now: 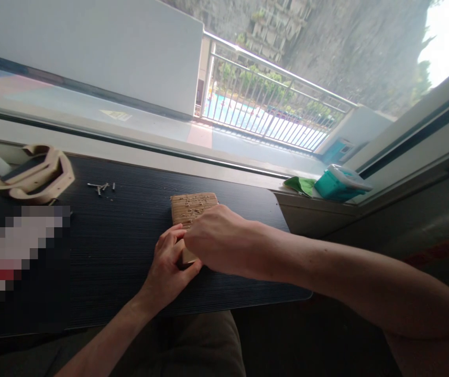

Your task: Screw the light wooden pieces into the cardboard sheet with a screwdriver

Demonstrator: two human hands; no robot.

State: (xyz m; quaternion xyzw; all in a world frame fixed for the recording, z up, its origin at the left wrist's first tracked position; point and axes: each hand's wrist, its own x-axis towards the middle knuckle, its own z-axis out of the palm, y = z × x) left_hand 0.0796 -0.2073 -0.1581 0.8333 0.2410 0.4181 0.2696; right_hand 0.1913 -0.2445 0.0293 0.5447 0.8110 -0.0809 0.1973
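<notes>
A small tan wooden block with a pitted top lies on the dark table. My left hand grips the block's near end, fingers curled round it. My right hand is closed in a fist over the block's near part, knuckles up. What its fingers hold is hidden.
Several small screws lie scattered at the table's far left. A tan wooden frame piece rests at the left edge. A teal box and green cloth sit on the window sill to the right. A blurred patch covers the near left.
</notes>
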